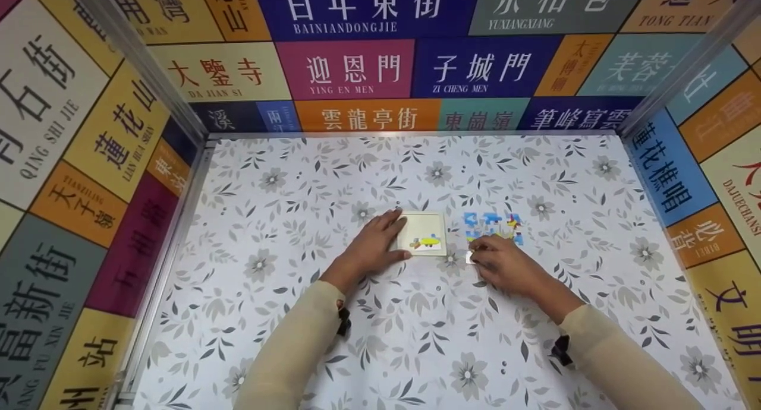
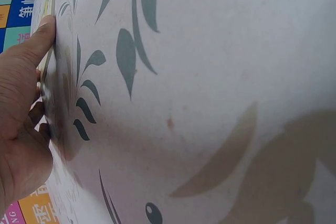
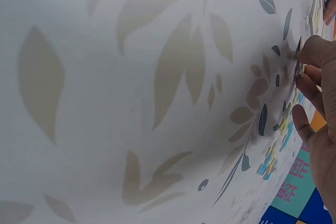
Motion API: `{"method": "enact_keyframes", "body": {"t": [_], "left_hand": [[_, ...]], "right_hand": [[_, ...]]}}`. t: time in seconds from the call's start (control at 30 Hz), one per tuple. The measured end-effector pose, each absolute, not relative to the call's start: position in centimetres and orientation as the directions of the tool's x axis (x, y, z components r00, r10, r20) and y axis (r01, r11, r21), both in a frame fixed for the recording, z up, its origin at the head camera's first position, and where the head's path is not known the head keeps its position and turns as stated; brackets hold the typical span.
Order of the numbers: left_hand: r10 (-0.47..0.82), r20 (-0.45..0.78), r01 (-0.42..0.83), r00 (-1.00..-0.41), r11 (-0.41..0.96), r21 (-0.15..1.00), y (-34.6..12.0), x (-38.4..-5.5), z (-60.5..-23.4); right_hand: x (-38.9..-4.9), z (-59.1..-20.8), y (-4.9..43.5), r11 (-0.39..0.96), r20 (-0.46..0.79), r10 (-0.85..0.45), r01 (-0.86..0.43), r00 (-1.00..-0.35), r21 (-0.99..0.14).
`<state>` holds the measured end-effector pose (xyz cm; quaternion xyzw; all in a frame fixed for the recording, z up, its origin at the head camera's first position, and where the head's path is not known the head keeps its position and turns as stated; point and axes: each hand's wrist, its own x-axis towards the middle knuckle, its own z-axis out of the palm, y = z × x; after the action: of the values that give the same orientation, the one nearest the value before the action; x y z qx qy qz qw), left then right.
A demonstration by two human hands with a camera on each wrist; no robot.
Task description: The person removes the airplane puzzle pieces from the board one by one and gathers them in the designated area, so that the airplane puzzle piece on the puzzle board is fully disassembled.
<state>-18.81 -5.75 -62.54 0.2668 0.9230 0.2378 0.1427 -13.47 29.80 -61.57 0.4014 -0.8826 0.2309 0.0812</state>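
Observation:
A shallow cream puzzle tray (image 1: pixel 420 224) lies on the cloth, with picture pieces showing a yellow shape (image 1: pixel 429 241) in its lower right part. My left hand (image 1: pixel 376 239) rests along the tray's left side, fingers extended by the upper corner and thumb near the lower one. In the left wrist view the thumb (image 2: pixel 42 38) touches the tray's edge. To the tray's right, my right hand (image 1: pixel 505 261) pinches a small jigsaw piece (image 1: pixel 471 257) between thumb and fingers. Several loose blue and yellow jigsaw pieces (image 1: pixel 491 218) lie just beyond that hand, which partly hides them.
A white cloth (image 1: pixel 416 327) printed with grey flowers and leaves covers the table. Panels with coloured street-name signs (image 1: pixel 345 68) stand along the back, left and right. Dark bands (image 1: pixel 560 349) sit around both sleeves.

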Motion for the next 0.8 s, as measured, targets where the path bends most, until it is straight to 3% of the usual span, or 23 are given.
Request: {"method": "enact_keyframes", "body": {"t": [0.43, 0.8], "left_hand": [[0.573, -0.106, 0.442, -0.813, 0.726, 0.527, -5.91, -18.75, -62.60], [0.574, -0.106, 0.444, -0.812, 0.726, 0.525, -5.81, -18.72, -62.38]], "right_hand": [[-13.50, -62.11, 30.54, 0.522, 0.401, -0.694, -0.802, -0.598, -0.292], [-13.28, -62.17, 30.47, 0.547, 0.387, -0.678, -0.780, -0.625, -0.303]]}}
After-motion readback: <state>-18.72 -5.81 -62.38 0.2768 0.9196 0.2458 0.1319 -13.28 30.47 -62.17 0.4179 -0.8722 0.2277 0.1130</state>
